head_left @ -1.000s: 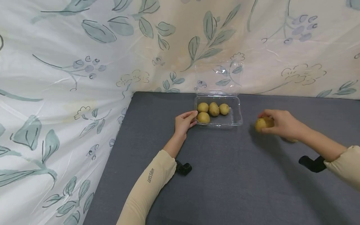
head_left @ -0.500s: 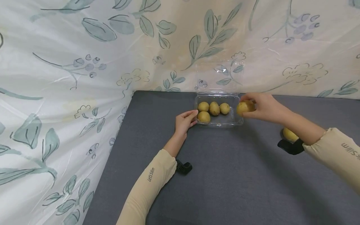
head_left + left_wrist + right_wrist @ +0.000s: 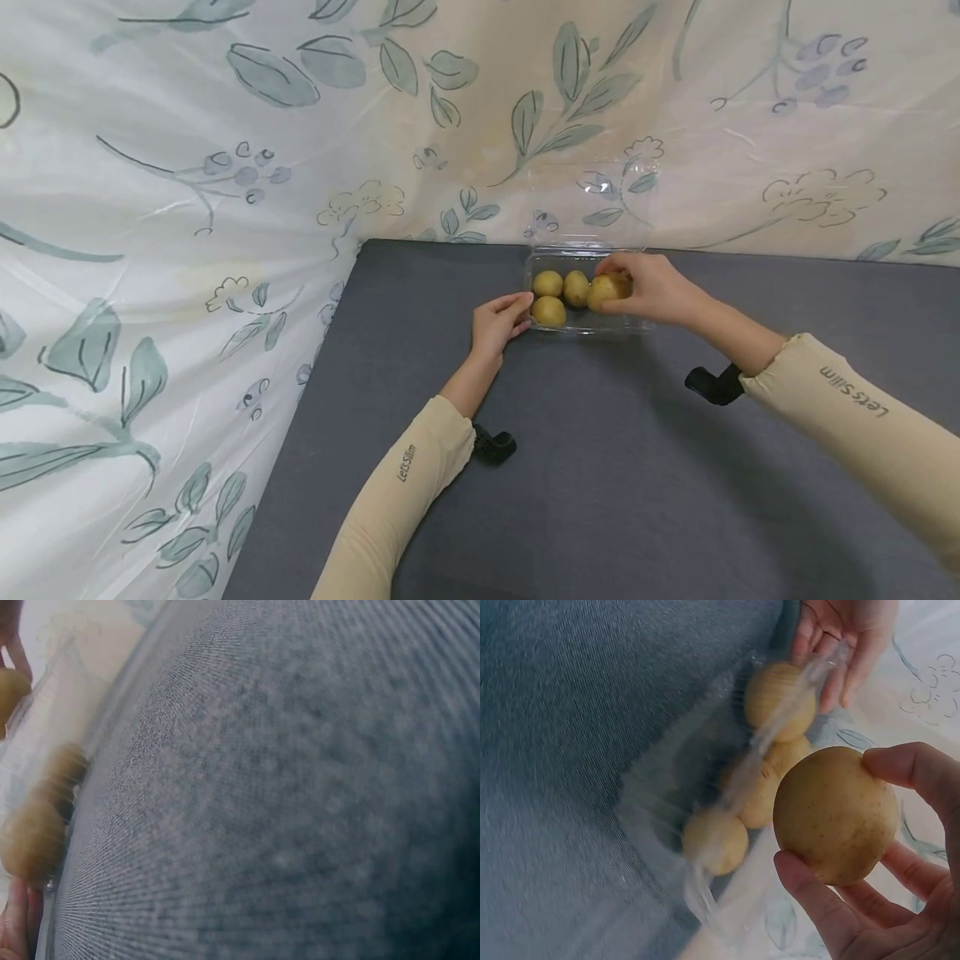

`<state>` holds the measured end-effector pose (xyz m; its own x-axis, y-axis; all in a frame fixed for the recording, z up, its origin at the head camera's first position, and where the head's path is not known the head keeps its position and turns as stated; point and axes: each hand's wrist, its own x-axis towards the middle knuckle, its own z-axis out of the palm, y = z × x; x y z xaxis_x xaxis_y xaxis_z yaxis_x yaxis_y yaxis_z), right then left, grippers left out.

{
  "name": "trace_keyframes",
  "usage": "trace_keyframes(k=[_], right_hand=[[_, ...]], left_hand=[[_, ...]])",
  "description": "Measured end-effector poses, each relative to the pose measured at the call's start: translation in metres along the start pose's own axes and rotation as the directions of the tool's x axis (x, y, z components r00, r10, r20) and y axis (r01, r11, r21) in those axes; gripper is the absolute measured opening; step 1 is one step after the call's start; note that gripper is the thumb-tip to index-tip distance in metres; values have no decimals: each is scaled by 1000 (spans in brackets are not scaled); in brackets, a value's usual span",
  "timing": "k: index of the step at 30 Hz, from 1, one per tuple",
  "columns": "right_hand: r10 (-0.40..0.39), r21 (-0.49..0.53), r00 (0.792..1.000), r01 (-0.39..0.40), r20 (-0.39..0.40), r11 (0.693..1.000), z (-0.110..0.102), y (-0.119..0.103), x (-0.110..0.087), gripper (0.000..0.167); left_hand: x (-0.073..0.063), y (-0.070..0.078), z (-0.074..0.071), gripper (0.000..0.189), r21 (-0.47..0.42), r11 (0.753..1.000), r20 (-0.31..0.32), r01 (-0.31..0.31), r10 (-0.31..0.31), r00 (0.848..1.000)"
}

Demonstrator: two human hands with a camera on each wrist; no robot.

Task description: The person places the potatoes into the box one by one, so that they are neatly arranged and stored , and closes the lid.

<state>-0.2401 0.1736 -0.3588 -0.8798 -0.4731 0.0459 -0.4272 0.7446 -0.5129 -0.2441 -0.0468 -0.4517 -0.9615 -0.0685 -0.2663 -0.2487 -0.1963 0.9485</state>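
Note:
My right hand [image 3: 663, 287] holds a potato [image 3: 836, 814] between thumb and fingertips, above the right part of a clear plastic box [image 3: 592, 331]. Several other potatoes lie inside that box, one of them a round potato [image 3: 548, 312] at its front left corner. The held potato hides one of them in the head view; the right wrist view shows that potato [image 3: 715, 841] at the near end of the row. At the box's left end, my left hand [image 3: 498, 327] pinches the rim between thumb and fingers. The box's clear lid [image 3: 592, 204] stands raised at the back.
A dark grey cloth covers the table [image 3: 585, 483]. Directly behind the box hangs a leaf-patterned curtain [image 3: 450, 125]. A black wrist mount [image 3: 495, 446] juts from the left cuff and another black mount [image 3: 714, 385] from the right cuff.
My right hand has carried the potato leftward from the table to above the box. The potato on the table at right is now hidden behind the right sleeve. My left hand has stayed on the rim.

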Motion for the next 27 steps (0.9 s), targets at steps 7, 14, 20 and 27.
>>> trace_keyframes(k=[7,14,20,27], right_hand=[[-5,20,1000,4,17,1000,20,10,9,40],[20,54,999,-22,39,998,32,13,14,37],[22,55,1000,-23,22,998,37,12,15,28],[36,84,999,-36,6,996,40,10,14,27]], left_hand=[[1,-1,0,27,2,1000,8,5,-5,1000],[1,-2,2,26,5,1000,11,-3,2,1000],[0,-1,2,27,5,1000,16,-15,14,1000],[0,-2,1,28,4,1000,9,-12,12,1000]])
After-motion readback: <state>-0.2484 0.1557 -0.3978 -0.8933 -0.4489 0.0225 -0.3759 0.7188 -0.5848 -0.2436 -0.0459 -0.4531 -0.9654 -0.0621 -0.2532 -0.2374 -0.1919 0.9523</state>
